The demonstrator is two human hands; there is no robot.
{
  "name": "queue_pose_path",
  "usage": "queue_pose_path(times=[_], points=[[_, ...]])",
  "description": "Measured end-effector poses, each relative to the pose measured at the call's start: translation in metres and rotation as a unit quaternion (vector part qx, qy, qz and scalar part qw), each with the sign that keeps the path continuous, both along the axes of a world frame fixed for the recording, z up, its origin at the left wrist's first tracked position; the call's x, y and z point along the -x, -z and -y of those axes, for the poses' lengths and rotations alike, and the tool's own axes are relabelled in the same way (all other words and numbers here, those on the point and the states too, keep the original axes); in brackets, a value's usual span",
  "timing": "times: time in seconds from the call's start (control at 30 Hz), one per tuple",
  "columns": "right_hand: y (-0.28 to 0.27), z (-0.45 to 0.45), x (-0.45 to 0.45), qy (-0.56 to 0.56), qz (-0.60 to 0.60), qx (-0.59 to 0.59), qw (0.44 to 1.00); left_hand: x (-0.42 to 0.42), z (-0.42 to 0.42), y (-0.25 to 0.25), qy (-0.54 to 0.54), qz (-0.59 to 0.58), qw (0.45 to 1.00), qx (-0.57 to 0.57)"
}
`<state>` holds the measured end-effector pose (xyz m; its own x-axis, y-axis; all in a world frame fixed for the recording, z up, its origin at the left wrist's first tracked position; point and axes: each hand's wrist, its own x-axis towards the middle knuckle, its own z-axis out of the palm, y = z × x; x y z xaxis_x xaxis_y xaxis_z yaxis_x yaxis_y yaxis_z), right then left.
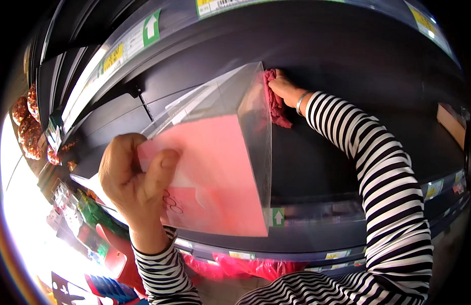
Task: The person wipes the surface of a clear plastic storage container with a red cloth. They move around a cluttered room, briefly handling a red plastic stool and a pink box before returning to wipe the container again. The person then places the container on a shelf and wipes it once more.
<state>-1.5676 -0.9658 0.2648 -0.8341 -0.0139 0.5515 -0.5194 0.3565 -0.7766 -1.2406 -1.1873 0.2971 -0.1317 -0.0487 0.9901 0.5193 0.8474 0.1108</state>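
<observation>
My left hand grips the near left edge of a clear plastic box, its thumb lying across the front. A pink panel covers the box's front face. The box is tilted and held up in front of a dark shelf. A crumpled dark red cloth is bunched in my right hand. That hand is at the box's far right edge, and the cloth appears to meet the clear side wall there. Part of the cloth shows blurred through the plastic.
An upper shelf edge with price labels curves over the box. At the far right of the shelf sits a cardboard box. Bright pink plastic bags lie below. Wrapped reddish goods and a red plastic item stand at the left.
</observation>
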Motion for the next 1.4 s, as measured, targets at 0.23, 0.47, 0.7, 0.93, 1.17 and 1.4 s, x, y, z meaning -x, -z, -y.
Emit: queue_pose_path(times=[0.23, 0.47, 0.7, 0.93, 1.17, 1.4], points=[[0.003, 0.004, -0.089, -0.096, 0.194, 0.024, 0.976, -0.003, -0.005, -0.004, 0.046, 0.012, 0.999, -0.015], [-0.002, 0.011, -0.190, -0.123, 0.179, 0.066, 0.974, -0.007, -0.006, -0.006, -0.003, 0.010, 1.000, -0.004], [-0.021, 0.014, -0.291, -0.201, 0.236, 0.118, 0.943, -0.011, -0.005, -0.008, -0.045, 0.001, 0.999, 0.020], [-0.047, 0.006, -0.322, -0.228, 0.038, 0.090, 0.969, -0.011, -0.005, -0.008, -0.047, 0.003, 0.999, 0.023], [-0.023, 0.005, -0.347, -0.160, -0.184, 0.031, 0.969, -0.006, -0.003, -0.007, -0.039, 0.009, 0.999, 0.008], [0.030, -0.001, -0.362, -0.210, 0.017, 0.036, 0.977, -0.001, 0.004, -0.005, -0.002, 0.008, 1.000, -0.001]])
